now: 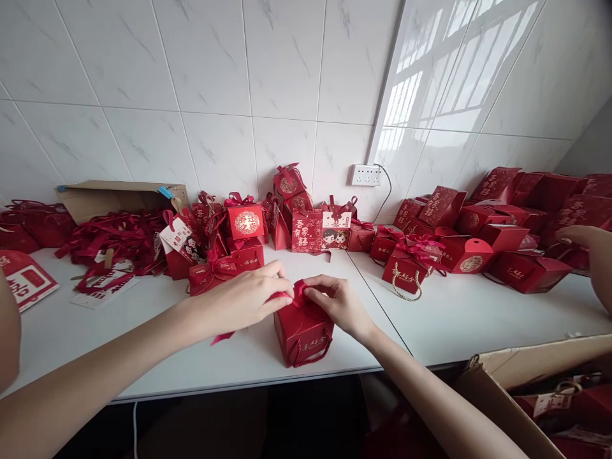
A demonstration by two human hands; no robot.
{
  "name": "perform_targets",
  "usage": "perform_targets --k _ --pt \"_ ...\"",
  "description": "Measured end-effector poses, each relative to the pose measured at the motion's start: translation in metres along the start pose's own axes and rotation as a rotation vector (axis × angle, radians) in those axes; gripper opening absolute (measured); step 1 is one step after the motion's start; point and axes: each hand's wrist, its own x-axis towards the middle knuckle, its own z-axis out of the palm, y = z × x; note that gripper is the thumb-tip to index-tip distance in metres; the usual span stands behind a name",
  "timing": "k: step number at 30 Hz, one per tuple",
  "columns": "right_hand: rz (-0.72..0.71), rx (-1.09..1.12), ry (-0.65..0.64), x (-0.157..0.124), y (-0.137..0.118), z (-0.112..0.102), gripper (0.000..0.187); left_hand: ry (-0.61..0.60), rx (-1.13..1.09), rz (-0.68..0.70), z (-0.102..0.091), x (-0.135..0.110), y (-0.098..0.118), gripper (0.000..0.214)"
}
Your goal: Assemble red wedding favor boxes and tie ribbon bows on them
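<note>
A red gift box [303,338] with gold lettering and a red cord handle stands upright near the table's front edge. Over its top, my left hand [261,290] is closed on a red ribbon [299,293], pinching it from the left. From the other side, my right hand [337,299] pinches the same ribbon between thumb and fingers. A loose ribbon end hangs to the left, below my left hand. Just behind my left hand sits another red box [215,271] with a bow on it.
Red boxes with bows [246,220] line the wall. A heap of red ribbons [115,245] spills from a cardboard box [124,194] at left. More red boxes [526,268] pile up at right, beside another person's hand [593,248]. An open carton [488,376] stands at the lower right.
</note>
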Motion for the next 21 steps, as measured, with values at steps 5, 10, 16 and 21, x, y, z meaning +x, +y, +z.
perform_targets --k 5,10,16,21 --pt "0.022 0.143 0.005 0.002 0.004 0.003 0.024 0.037 -0.053 0.086 -0.006 0.016 0.014 0.016" --pt "0.028 0.125 -0.041 0.0 0.001 0.005 0.024 0.051 -0.006 0.135 -0.009 0.031 0.02 0.016" --pt "0.032 0.133 -0.076 0.0 -0.001 0.007 0.034 0.072 -0.125 0.008 0.001 0.039 -0.001 0.018" --pt "0.044 0.151 -0.08 0.0 0.002 0.007 0.058 0.138 -0.247 -0.077 0.013 0.041 -0.015 0.016"
